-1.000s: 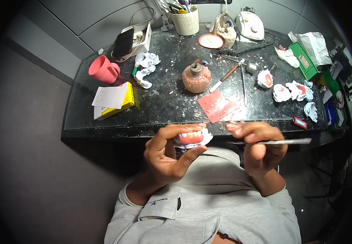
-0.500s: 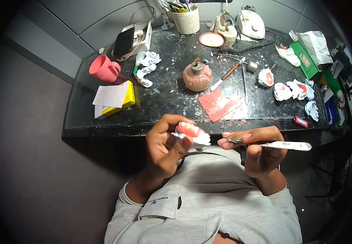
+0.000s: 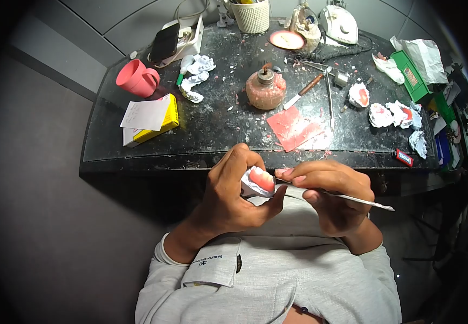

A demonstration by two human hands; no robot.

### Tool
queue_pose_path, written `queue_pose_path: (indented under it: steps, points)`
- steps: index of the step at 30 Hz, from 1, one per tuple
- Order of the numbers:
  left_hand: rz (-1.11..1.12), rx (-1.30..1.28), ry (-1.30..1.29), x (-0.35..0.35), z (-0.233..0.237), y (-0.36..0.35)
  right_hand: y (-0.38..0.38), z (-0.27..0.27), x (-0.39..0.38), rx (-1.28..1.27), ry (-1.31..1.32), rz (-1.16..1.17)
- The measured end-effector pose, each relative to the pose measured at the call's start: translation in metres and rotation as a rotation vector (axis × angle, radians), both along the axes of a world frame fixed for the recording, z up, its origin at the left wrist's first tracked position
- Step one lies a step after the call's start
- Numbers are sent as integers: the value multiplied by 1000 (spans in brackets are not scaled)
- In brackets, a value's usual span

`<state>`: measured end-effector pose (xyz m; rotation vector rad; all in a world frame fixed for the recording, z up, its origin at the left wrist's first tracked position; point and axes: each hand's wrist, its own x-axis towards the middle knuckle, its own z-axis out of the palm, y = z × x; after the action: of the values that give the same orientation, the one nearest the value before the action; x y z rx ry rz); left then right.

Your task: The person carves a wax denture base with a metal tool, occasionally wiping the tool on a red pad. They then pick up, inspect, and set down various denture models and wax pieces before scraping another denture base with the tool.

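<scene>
In my left hand (image 3: pixel 228 189) is a white plaster dental cast (image 3: pixel 249 188), gripped between curled fingers and thumb. Pink wax (image 3: pixel 260 179) with pale teeth covers its upturned side. My right hand (image 3: pixel 339 189) pinches a slim metal scalpel (image 3: pixel 371 203), its handle sticking out to the right past the palm. The scalpel's tip end is close against the cast's right side; whether it touches the wax is hard to see. Both hands are held in front of the bench's front edge, above my lap.
On the dark bench (image 3: pixel 201 140) stand a spirit lamp (image 3: pixel 266 90), a pink mug (image 3: pixel 135 78) and a yellow box (image 3: pixel 158 121). A pink wax sheet (image 3: pixel 288 129) and a wooden-handled knife (image 3: pixel 305 90) lie centrally. Several plaster casts (image 3: pixel 381 115) sit at right, near a red box (image 3: pixel 404 157).
My left hand has turned the cast, so its wax-covered side faces differently. My right hand has moved left, bringing the scalpel to the cast and tilting its handle downward. The view has shifted slightly.
</scene>
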<state>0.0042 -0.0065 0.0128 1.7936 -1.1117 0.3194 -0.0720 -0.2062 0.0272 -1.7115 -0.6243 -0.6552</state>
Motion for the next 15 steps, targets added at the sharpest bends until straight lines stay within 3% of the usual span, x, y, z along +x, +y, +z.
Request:
queue_pose_path:
  steps: [15]
  points:
    - [20, 41, -97, 2, 1, 5, 4, -1, -1, -62, 43, 19]
